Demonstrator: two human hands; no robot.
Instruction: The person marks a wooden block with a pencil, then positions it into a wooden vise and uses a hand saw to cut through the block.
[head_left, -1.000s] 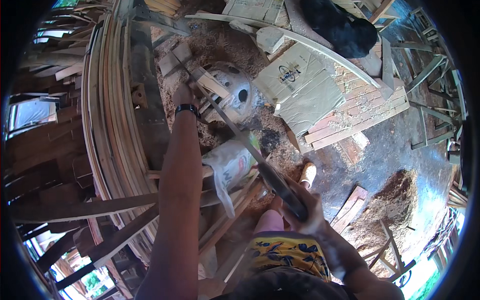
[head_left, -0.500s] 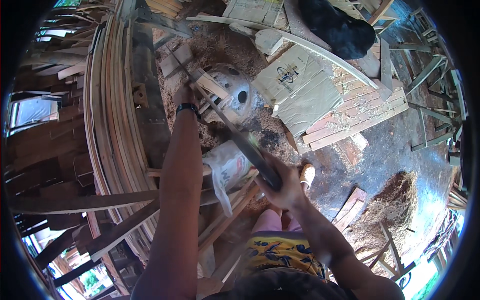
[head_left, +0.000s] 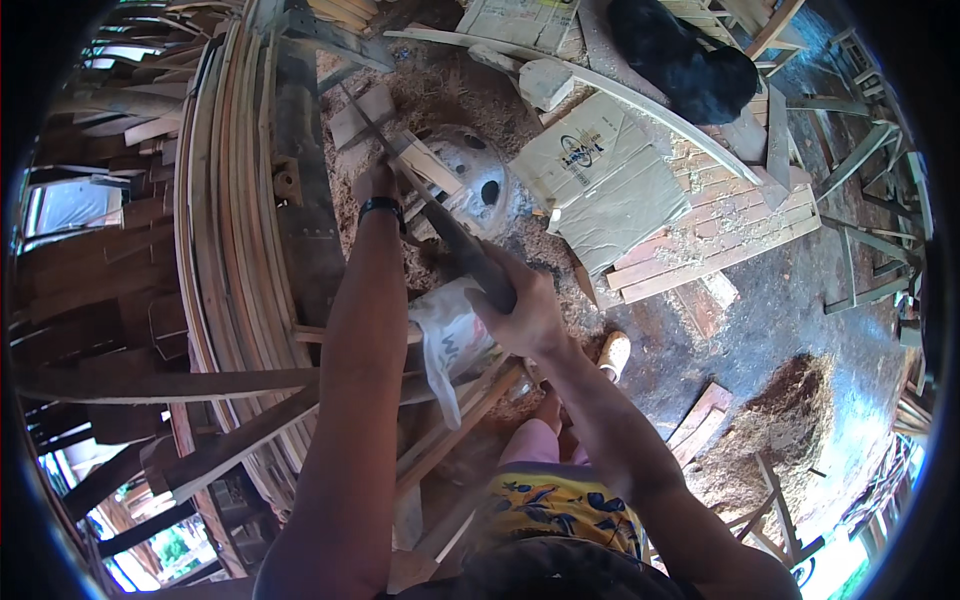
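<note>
My right hand (head_left: 522, 305) is shut on the dark handle of a long blade (head_left: 440, 215) that slants up and left. Its far end lies against a pale wooden piece (head_left: 425, 160) resting on a round metal rim (head_left: 480, 180). My left hand (head_left: 375, 185), with a black wristband, grips that wooden piece near the blade; its fingers are partly hidden. A white plastic sack (head_left: 450, 335) sits just below the blade handle, between my two arms.
Curved wooden strips (head_left: 225, 230) are stacked at left. Sawdust (head_left: 440, 80) covers the ground around the rim. Flattened cardboard (head_left: 600, 180) lies on planks at right. A black animal (head_left: 685, 60) rests at the top. A sawdust heap (head_left: 790, 400) lies at lower right.
My right hand has moved up and left along with the blade, closer to the rim. My left hand stays on the wooden piece.
</note>
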